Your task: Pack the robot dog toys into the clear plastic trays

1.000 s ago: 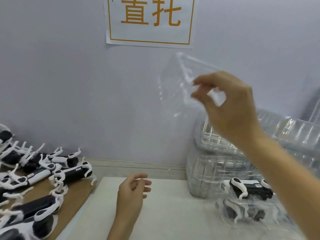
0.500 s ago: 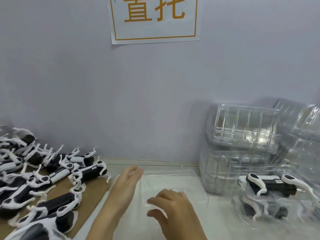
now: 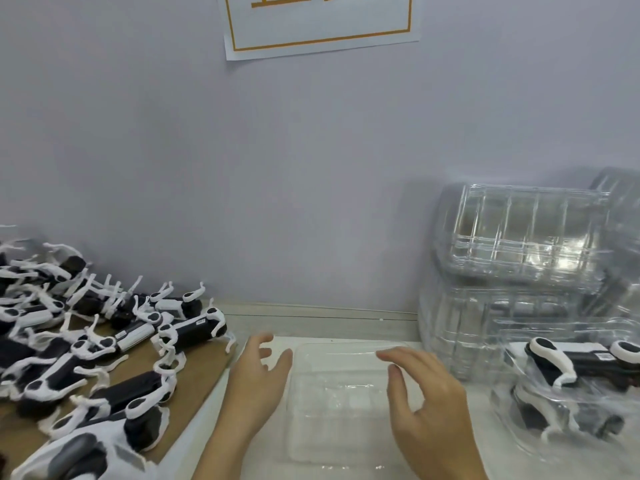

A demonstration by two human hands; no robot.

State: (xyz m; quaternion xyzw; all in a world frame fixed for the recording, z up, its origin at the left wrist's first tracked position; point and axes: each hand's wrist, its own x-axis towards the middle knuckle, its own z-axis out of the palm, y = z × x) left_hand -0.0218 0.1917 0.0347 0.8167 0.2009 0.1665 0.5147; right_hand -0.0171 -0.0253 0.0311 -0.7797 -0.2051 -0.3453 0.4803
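We see an empty clear tray [image 3: 341,403] flat on the white table [image 3: 221,407], left hand [image 3: 254,379] and right hand [image 3: 427,407] flanking it, fingers loose, gripping nothing.

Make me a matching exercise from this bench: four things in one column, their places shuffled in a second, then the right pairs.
Things
1. empty clear tray
2. loose robot dog toys
3. stack of clear trays
4. paper sign

Places
A. taped on the wall, top of the view
B. on brown cardboard at the left
C. on the table between the left hand and right hand
D. against the wall at the right

Pairs: 1-C, 2-B, 3-D, 4-A
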